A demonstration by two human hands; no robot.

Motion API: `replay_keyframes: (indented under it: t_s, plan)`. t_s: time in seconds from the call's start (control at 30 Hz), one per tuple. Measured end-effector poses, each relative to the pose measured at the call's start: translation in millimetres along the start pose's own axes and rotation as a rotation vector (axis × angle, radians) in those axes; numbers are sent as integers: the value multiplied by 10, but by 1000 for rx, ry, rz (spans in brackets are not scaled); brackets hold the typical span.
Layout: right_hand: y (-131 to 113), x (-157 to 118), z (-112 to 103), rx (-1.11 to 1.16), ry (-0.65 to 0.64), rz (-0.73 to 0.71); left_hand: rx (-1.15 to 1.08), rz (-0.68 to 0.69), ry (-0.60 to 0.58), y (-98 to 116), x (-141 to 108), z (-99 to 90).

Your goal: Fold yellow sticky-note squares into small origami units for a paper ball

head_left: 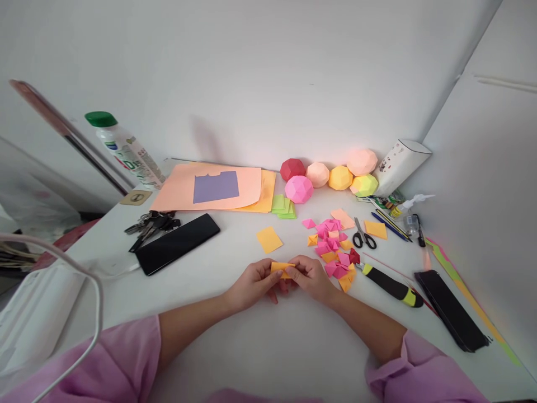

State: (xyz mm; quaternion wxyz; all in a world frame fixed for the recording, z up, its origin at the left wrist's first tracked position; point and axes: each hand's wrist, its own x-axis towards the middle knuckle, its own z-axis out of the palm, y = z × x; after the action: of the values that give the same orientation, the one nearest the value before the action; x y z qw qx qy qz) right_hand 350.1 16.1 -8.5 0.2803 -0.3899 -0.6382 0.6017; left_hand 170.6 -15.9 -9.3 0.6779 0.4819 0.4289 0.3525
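Between both hands is a small piece of orange paper [283,267], folded over into a narrow strip. My left hand [255,282] pinches its left end with thumb and fingers. At the right end, my right hand [312,278] grips it the same way, thumb pressed on the front. Flat on the table just beyond lies an orange paper square [269,239]. Close to my right hand is a heap of folded pink and orange paper pieces [331,238]. A stack of green paper squares [285,206] sits farther back.
Faceted paper balls [298,189] line the wall. Scissors [364,235], a utility knife [392,285], pens [390,225] and a black case [451,310] lie right. A phone [178,244], keys [153,224], a bottle [126,151] and peach paper sheets [176,187] are left. A white cable [99,296] arcs nearby.
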Motion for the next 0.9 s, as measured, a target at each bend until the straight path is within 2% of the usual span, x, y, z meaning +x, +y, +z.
replay_keyframes:
  t_s: [0.9]
  plan:
    - [-11,9,-3,19,-19,-1,23,-11,9,30,-12,10]
